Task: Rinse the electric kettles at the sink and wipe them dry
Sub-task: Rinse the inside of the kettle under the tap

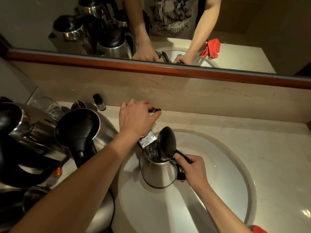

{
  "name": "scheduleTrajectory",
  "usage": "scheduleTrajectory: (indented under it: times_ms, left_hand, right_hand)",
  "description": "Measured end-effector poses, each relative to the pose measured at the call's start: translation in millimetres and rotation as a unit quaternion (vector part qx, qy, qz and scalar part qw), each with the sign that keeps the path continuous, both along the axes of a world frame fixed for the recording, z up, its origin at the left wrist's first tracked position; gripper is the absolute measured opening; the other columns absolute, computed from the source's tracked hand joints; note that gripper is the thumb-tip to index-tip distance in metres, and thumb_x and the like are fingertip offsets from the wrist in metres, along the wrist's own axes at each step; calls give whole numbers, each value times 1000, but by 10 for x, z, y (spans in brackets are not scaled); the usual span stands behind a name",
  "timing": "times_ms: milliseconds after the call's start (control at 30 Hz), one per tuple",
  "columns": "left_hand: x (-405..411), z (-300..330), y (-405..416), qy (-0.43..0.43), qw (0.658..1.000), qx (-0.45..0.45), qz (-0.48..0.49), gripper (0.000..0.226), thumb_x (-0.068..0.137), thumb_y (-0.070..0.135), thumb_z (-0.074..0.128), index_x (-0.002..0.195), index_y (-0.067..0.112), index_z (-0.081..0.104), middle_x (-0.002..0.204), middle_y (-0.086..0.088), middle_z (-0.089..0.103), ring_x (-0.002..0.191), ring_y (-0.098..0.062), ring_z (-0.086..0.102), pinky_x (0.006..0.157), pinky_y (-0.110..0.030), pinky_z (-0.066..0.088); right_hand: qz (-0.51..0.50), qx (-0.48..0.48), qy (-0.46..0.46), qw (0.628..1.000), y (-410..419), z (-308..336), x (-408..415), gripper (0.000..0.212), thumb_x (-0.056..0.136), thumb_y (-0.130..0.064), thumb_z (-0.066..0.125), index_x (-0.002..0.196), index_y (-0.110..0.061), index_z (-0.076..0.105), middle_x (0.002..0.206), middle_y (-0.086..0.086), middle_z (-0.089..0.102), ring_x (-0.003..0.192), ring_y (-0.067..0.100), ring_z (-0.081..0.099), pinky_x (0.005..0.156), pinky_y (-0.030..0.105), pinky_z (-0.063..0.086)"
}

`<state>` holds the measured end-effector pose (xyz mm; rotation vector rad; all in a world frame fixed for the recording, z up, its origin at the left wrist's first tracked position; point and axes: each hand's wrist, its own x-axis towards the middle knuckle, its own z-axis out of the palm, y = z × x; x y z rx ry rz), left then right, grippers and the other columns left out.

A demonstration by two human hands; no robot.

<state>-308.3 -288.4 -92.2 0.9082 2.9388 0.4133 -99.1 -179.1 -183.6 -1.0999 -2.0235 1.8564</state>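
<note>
Sink [218, 190] | steel kettle [159, 172] upright, lid open | water inside

Mirrored, only partly legible lettering on the reflected shirt [173, 17]; no other readable text

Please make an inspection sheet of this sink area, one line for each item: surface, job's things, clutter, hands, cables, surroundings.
Surface: pale stone counter around an oval white sink.
Job's things: steel kettle upright in the sink, black lid open, under the faucet spout; water seen inside. More kettles crowd the counter at left.
Clutter: small dark bottle, clear glass, red cloth at the bottom edge.
Hands: left hand has its grip on the faucet handle; right hand has its grip on the kettle handle.
Cables: nothing seen.
Surroundings: mirror with wooden frame above a stone backsplash.
</note>
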Motion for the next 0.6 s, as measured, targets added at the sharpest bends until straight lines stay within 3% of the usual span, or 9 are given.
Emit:
scheduleTrajectory:
  times_ms: [200,367,600]
  left_hand:
    - [-1,7,1,-1,1000,2,0,46,95,66,43,117,37,72,124,18,66,117,-20,52,91,-39,32]
    - [-2,-1,4,1,1000,0,1,47,95,67,42,117,37,72,125,18,66,116,-19,52,90,-38,32]
    - [2,5,4,1,1000,1,-1,47,95,66,43,118,36,72,125,17,66,117,-19,52,91,-38,33]
  right_hand:
    - [-4,-12,0,1000,-10,9,23,52,80,-42,79,45,-19,49,48,0,34,49,21,32,52,39,37]
    - [-5,-7,-4,1000,-2,-11,18,54,91,-23,78,45,-19,49,46,-1,36,47,21,34,52,40,38]
    - [9,7,4,1000,0,-21,26,53,89,-28,79,47,-15,49,47,4,37,47,22,36,52,41,35]
